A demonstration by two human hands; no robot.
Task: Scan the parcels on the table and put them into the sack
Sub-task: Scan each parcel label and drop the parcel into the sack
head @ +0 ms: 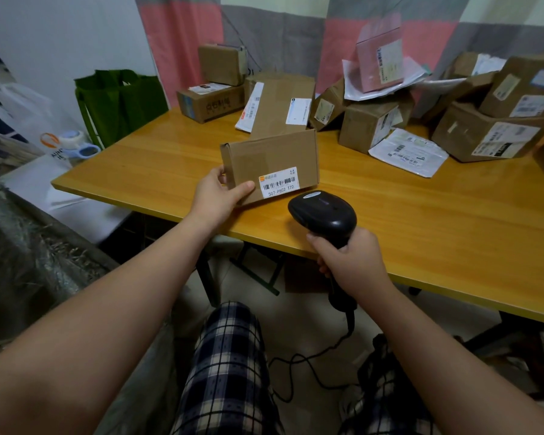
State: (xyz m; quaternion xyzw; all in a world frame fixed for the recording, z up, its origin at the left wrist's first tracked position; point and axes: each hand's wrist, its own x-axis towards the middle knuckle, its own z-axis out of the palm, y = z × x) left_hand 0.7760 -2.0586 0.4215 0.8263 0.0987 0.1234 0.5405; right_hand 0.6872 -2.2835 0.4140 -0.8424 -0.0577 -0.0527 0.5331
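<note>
Bare desk (157, 158) at 10 to 11 o'clock, from my left grip (215, 196) out to the left edge: free lane. Past that edge, green bag (120, 98), white plastic bag (29, 114) and tape dispenser (76, 146) crowd 10 o'clock. Grey woven sack (29, 246) at 8 o'clock, lower than the desk. 12 o'clock blocked: long carton (280, 102) right behind the box (270, 161) I hold. 1 to 2 o'clock: carton heap (484, 136) along the back, white mailer (409, 152) flat out front. Wide bare strip at 3 o'clock, right of my right grip (349, 262). My scanner (322, 213) sits just beside the box's near corner, slim gap. Cable (311, 359) trails at 6 o'clock.
</note>
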